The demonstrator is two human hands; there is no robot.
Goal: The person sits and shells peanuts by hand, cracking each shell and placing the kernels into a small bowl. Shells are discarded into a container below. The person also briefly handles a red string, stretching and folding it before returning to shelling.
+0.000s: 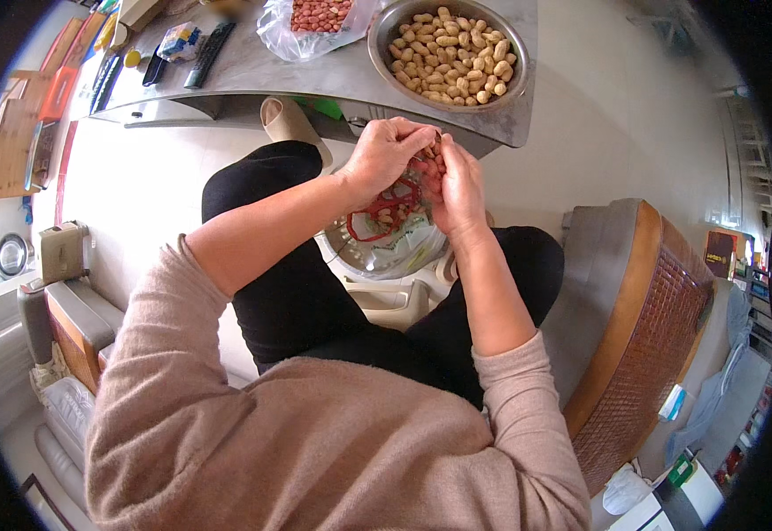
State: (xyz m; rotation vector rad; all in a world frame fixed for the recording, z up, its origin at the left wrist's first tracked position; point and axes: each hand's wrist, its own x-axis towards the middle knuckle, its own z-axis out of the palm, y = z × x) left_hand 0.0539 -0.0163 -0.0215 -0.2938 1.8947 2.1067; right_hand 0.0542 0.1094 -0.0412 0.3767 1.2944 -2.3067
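Observation:
My right hand (460, 189) is cupped around several red-skinned peanut kernels (431, 169). My left hand (383, 156) reaches over to them, its thumb and fingers pinched together at the top of the pile; what lies between those fingertips is too small to make out. Both hands are held above a round bin (349, 255) between my knees. The bin has a plastic bag (402, 242) in it and a red plastic lattice piece (383, 216). Beyond my hands, a steel bowl (374, 50) of unshelled peanuts (452, 56) stands on the table's near edge.
On the grey table (246, 73) lie a clear plastic bag (280, 33) of red peanut kernels, a black remote control (210, 54) and a small packet (179, 41). A beige slipper (286, 119) is under the table. A wood-trimmed seat (625, 318) stands at my right.

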